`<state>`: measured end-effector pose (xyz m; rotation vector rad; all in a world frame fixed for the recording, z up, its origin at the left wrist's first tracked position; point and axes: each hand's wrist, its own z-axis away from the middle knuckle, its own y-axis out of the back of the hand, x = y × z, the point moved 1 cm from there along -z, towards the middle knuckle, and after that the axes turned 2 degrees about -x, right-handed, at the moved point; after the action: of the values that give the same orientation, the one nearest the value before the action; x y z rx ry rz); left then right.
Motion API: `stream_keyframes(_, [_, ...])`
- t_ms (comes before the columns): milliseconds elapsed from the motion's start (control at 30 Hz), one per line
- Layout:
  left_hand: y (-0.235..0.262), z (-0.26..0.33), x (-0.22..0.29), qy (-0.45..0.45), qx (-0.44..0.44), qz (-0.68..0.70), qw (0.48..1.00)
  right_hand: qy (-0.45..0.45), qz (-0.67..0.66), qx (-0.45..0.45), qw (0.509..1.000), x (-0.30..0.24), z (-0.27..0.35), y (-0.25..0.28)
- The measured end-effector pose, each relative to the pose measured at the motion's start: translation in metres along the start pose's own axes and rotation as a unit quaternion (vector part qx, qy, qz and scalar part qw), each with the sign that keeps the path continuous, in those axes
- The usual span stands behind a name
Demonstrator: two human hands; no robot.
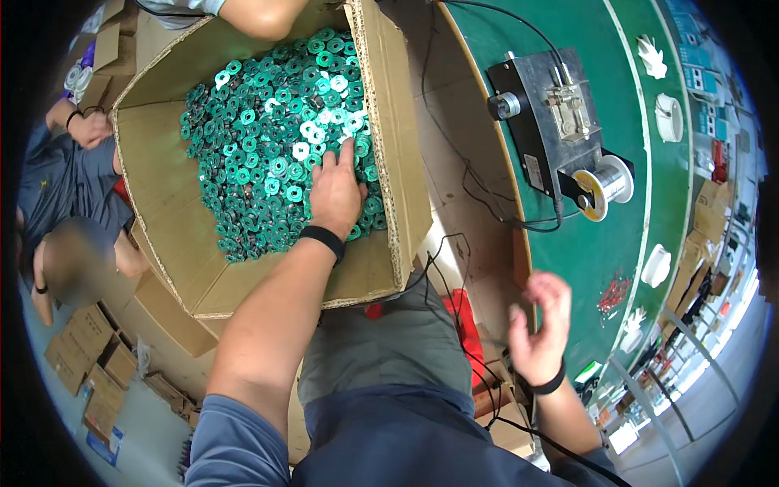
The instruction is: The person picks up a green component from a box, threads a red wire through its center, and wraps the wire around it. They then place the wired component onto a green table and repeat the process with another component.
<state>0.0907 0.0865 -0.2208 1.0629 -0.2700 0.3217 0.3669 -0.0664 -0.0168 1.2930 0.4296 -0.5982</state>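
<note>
Small green rings (pixel 251 162) lie heaped inside the open cardboard box (pixel 403 146), beneath and around the left hand (pixel 337 191); its fingertips touch them, though whether it grips one I cannot tell. The right hand (pixel 542 329), well apart, has thumb and fingers spread beside the green table (pixel 580 260). Ahead of it stands a black device (pixel 531 105) bearing a wire spool (pixel 604 188).

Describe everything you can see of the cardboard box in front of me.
The box is plain brown, apparently corrugated cardboard, with a rough, ridged edge along its rim. It stands open at the top, left of the green table, and holds a broad heap of small green discs with central holes. The left hand reaches inside, fingers on the discs; the forearm crosses above the near rim, though contact there is unclear.
</note>
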Motion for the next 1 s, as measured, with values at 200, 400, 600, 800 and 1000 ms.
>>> stream_keyframes(200, [-0.002, 0.007, -0.003, 0.003, -0.009, 0.005, 1.0, -0.067, 0.144, 0.203, 0.966, 0.103, -0.049, 0.009])
stream_keyframes(400, [0.003, 0.008, 0.002, 0.014, -0.022, 0.026, 0.999, -0.102, 0.184, 0.255, 0.944, 0.198, -0.078, -0.007])
stream_keyframes(600, [0.015, 0.005, -0.016, -0.028, 0.039, 0.043, 0.998, -0.099, 0.26, 0.259, 0.925, 0.249, -0.092, 0.0])
stream_keyframes(800, [0.011, -0.022, -0.039, -0.061, 0.008, 0.021, 0.998, -0.129, 0.224, 0.295, 0.92, 0.264, -0.098, -0.011])
stream_keyframes(1000, [0.005, -0.038, -0.025, -0.056, -0.011, 0.055, 0.997, -0.2, 0.285, 0.252, 0.903, 0.311, -0.082, 0.001])
